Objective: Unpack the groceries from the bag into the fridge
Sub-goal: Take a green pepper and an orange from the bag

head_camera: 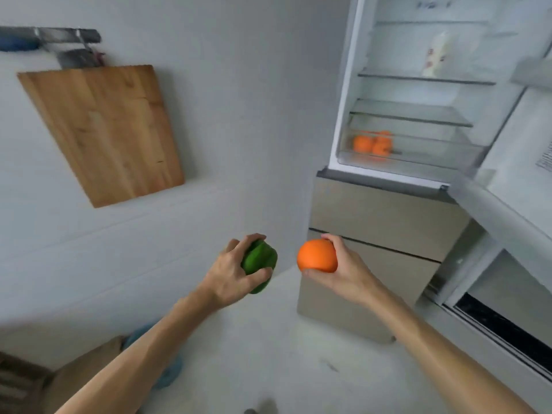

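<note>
At the far left a metal rail [50, 35] on the white wall [239, 85] carries dark-handled knives, blurred. Just below it a wooden cutting board [104, 132] hangs flat against the wall, warm brown with visible grain. In the lower left corner stands a brown bag [80, 372], soft in focus, and something blue [171, 372] shows just beside it, partly hidden by the left forearm.

The left hand [230, 279] is held out above the pale desk [283, 354], its fingers [254, 239] and thumb curled round a green bell pepper [260, 261]. The pepper is glossy, deep green and lobed, and most of its right side shows past the hand. Near it, but not touching, the right hand [346, 273] grips an orange [316, 255], round, smooth and bright, with the fingertips over its top and the thumb under it. Both things are in the air, in front of the fridge and lower than its open compartment.

The fridge [343, 115] stands at the right with its upper door [522, 144] swung open. Inside are glass shelves; a pale carton [436, 55] stands upright on an upper one. In the clear drawer at the bottom of the compartment lie several oranges [373, 144], bunched toward its left side. Below the compartment are beige drawer fronts [382, 216], shut.
</note>
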A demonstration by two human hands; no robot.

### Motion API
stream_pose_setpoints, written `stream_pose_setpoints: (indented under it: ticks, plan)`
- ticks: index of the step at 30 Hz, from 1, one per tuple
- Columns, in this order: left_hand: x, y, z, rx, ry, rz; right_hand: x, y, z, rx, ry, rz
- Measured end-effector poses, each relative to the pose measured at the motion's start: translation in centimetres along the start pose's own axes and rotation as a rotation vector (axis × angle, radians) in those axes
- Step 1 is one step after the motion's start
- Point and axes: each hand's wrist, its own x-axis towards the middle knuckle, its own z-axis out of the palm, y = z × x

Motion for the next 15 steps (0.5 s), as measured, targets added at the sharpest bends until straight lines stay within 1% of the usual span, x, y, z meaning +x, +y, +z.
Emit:
stream_pose_setpoints:
  ticks: [3,7,10,13,15]
  plan:
    - [6.5,1.9,2.6,-0.023,-0.076,0.121,2.6,2.5,-3.7,-0.024,0.110,0.081]
    - [14.9,4.3,4.7,-0.019,-0.151,0.280,7.0,4.7,-7.8,-0.043,0.213,0.130]
    - [21.2,6.2,5.2,-0.032,-0.150,0.341,10.9,5.6,-10.9,-0.043,0.271,0.152]
    - [27.0,7.6,5.8,-0.082,-0.124,0.414,14.4,6.6,-13.4,0.022,0.375,0.138]
    - [30.5,8.3,6.4,-0.078,-0.111,0.453,16.4,7.4,-15.1,0.023,0.438,0.129]
